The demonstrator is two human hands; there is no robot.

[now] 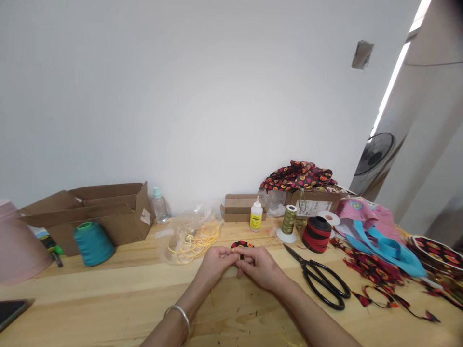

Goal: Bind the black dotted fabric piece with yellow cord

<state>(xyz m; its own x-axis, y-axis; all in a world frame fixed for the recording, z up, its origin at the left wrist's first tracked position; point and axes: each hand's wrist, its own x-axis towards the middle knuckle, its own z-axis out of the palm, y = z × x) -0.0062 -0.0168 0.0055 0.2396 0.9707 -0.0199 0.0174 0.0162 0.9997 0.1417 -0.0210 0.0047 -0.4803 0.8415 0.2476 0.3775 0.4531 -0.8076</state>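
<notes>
My left hand (216,264) and my right hand (260,266) meet over the wooden table (108,299), fingers pinched together. Between the fingertips sits a small round piece of black fabric with red and orange print (243,246), with a thin yellow cord (233,250) against it. Both hands pinch this small piece. A silver bangle (179,313) circles my left wrist. A bit of yellow cord trails on the table under my left hand.
Black scissors (321,279) lie right of my hands. Behind them stand a glue bottle (256,215), a green-gold thread spool (288,221), a red-black ribbon roll (317,234). A yellow cord bundle in plastic (193,238), teal thread cone (93,243), cardboard box (101,212), and fabric scraps (376,270) surround.
</notes>
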